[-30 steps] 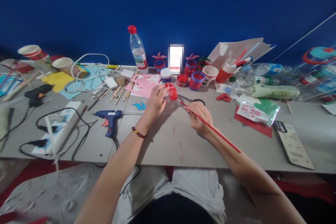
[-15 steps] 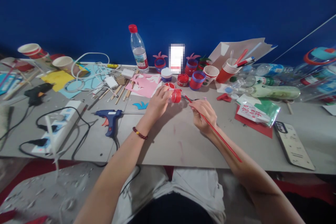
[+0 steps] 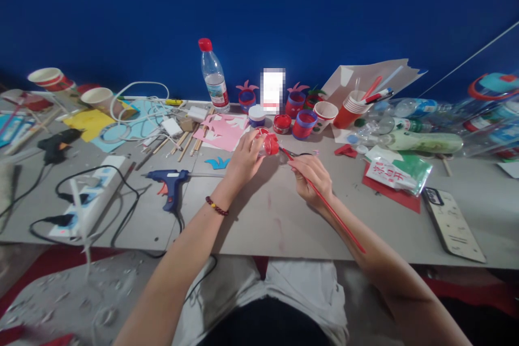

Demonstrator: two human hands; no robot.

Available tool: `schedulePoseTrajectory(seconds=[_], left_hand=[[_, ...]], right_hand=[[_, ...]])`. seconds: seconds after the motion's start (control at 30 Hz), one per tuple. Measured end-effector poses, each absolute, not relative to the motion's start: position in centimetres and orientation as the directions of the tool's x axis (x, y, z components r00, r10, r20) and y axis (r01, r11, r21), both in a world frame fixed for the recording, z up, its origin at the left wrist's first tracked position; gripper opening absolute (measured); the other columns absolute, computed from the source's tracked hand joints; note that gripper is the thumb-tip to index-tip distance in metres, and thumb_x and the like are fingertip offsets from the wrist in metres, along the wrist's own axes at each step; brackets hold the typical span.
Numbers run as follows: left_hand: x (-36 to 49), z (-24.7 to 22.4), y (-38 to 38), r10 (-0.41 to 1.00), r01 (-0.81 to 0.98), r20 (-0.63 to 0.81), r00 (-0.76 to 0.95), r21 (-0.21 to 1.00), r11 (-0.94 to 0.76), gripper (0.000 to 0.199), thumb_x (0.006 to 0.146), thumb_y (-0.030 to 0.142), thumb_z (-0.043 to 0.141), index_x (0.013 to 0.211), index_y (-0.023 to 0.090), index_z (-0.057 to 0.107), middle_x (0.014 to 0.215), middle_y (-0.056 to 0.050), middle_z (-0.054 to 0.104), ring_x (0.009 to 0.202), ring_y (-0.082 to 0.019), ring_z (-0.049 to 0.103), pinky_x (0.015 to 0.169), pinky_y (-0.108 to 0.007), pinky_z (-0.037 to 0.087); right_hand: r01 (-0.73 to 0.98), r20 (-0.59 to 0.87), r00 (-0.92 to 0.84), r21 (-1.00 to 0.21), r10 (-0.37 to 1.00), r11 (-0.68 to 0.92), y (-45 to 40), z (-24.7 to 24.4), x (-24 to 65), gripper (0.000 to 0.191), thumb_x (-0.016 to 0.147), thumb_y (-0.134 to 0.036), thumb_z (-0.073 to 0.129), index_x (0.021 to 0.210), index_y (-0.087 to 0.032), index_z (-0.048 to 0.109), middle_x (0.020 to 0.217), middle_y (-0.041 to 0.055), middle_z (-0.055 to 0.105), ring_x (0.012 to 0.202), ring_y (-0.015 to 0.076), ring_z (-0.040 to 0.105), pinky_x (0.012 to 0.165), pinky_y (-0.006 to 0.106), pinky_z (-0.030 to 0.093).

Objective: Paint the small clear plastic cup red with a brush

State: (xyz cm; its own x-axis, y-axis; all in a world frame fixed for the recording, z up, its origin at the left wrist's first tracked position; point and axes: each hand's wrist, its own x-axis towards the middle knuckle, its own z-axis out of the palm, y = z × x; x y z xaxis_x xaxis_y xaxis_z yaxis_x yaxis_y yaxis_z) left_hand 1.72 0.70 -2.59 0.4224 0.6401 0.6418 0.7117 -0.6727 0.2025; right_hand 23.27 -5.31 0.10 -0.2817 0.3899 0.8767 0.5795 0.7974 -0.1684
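Over the grey counter (image 3: 251,221), a long red brush (image 3: 340,216) is pinched in the grip of the right hand (image 3: 313,179); just beside its tip, a red-coated clear container (image 3: 271,146) is clasped in the curled grip of the left hand (image 3: 244,158). Behind the container, a small red jar (image 3: 282,125) is placed.

A tall clear bottle (image 3: 215,81) with a red cap stands at the back edge of the desk (image 3: 251,227), left of the middle. Pink paper (image 3: 219,136) with bits cut out lies in front of it. Yellow paper (image 3: 90,125) is near the back left corner. A white power strip (image 3: 98,186) with black plugs lies near the front edge, on the left. A blue glue gun (image 3: 173,184) lies beside it. A phone (image 3: 454,224) lies by the front edge, on the right. Clear bottles (image 3: 425,140) lie along the back right.
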Motion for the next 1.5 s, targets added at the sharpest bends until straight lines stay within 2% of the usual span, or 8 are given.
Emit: schedulePoseTrajectory(seconds=[0.23,0.53,0.97,1.2,1.37,1.5], left_hand=[[1.83,-2.06,0.41,0.620,0.706,0.661,0.422,0.190,-0.683,0.056,0.088,0.012,0.063,0.140,0.018,0.042,0.134,-0.019,0.057,0.128,-0.034,0.056,0.107,-0.055,0.050],[1.93,-2.43,0.35,0.674,0.739,0.658,0.337,0.258,-0.622,0.053,0.085,0.017,0.068,0.135,0.018,0.049,0.132,-0.016,0.059,0.122,-0.033,0.056,0.103,-0.053,0.053],[1.55,-2.48,0.46,0.681,0.759,0.676,0.281,0.277,-0.589,0.054,0.088,0.022,0.066,0.138,0.019,0.047,0.130,-0.015,0.060,0.123,-0.033,0.055,0.105,-0.053,0.051],[1.47,-2.74,0.86,0.689,0.771,0.700,0.190,0.328,-0.546,0.055,0.082,0.018,0.071,0.132,0.020,0.048,0.128,-0.015,0.057,0.124,-0.032,0.055,0.108,-0.053,0.050],[1.23,-2.95,1.05,0.689,0.737,0.691,0.219,0.346,-0.581,0.058,0.077,0.008,0.068,0.129,0.018,0.044,0.128,-0.017,0.056,0.125,-0.032,0.055,0.108,-0.054,0.050],[1.12,-2.92,1.02,0.707,0.739,0.669,0.229,0.353,-0.574,0.057,0.079,0.010,0.070,0.129,0.019,0.043,0.124,-0.016,0.060,0.120,-0.033,0.058,0.103,-0.054,0.052]], right_hand=[[0.547,0.876,-0.295,-0.173,0.382,0.819,-5.27,-0.33,23.08,0.030,0.094,-0.009,0.053,0.118,-0.022,0.065,0.093,0.0085,0.073,0.089,0.0220,0.070,0.079,0.038,0.059],[0.544,0.850,-0.325,-0.190,0.414,0.817,-5.47,-0.21,22.98,0.028,0.095,-0.009,0.053,0.116,-0.022,0.065,0.094,0.0093,0.073,0.090,0.0222,0.070,0.081,0.039,0.060],[0.553,0.799,-0.379,-0.209,0.467,0.806,-5.61,-0.30,22.94,0.021,0.095,-0.010,0.053,0.109,-0.022,0.065,0.092,0.0083,0.073,0.090,0.0217,0.070,0.080,0.038,0.060],[0.530,0.798,-0.390,-0.214,0.459,0.821,-5.59,-0.13,22.78,0.018,0.094,-0.008,0.054,0.104,-0.021,0.061,0.086,0.0062,0.071,0.081,0.0193,0.068,0.073,0.034,0.059],[0.529,0.798,-0.390,-0.214,0.459,0.821,-5.67,0.15,22.65,0.018,0.096,-0.009,0.051,0.104,-0.022,0.060,0.088,0.0060,0.072,0.080,0.0180,0.067,0.073,0.033,0.059],[0.513,0.808,-0.373,-0.229,0.456,0.827,-5.76,0.23,22.51,0.017,0.096,-0.009,0.052,0.103,-0.021,0.061,0.087,0.0059,0.071,0.080,0.0178,0.065,0.072,0.033,0.058]])
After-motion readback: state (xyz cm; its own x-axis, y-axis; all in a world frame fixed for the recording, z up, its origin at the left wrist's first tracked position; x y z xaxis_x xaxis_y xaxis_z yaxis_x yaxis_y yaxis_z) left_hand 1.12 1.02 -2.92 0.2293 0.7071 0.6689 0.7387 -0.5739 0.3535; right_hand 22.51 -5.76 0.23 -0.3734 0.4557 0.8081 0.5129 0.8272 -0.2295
